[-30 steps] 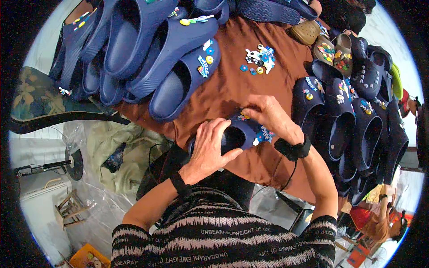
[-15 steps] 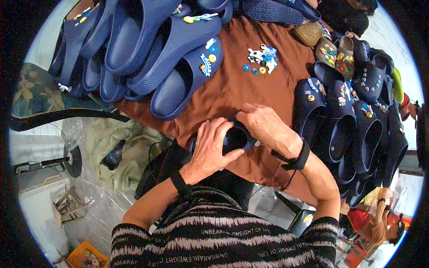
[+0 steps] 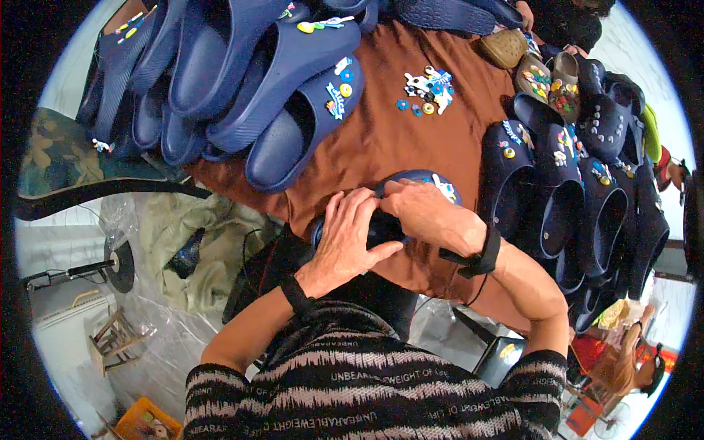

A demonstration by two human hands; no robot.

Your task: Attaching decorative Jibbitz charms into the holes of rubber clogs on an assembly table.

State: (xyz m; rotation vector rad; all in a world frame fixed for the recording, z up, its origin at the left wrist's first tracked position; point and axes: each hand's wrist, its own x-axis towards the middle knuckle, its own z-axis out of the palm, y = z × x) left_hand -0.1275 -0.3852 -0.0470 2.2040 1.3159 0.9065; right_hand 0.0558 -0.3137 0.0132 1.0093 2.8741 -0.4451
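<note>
A navy slip-on shoe (image 3: 408,176) is between my hands at the near edge of the brown cloth. White and coloured charms show on its upper, and its dark opening lies below my fingers. My left hand (image 3: 343,238) grips the shoe's left side, fingers bent over it and thumb apart. My right hand (image 3: 434,218) is closed at the shoe's upper rim, its fingertips bunched beside my left fingers. Whether they pinch a small part there is hidden. Beyond lies a small pile of loose charms (image 3: 433,92) in white, blue and yellow.
Navy slippers (image 3: 282,150) are heaped at the far left of the brown cloth (image 3: 345,158). Charm-covered clogs (image 3: 561,176) crowd the right side, with a tan clog (image 3: 504,49) farther back. At lower left are a wooden stool (image 3: 115,342) and an orange crate (image 3: 147,419). Other people sit nearby.
The shoe has turned in my hands, so its charm-covered upper now shows beyond my right hand. My right hand has shifted slightly left and down; my left has barely moved.
</note>
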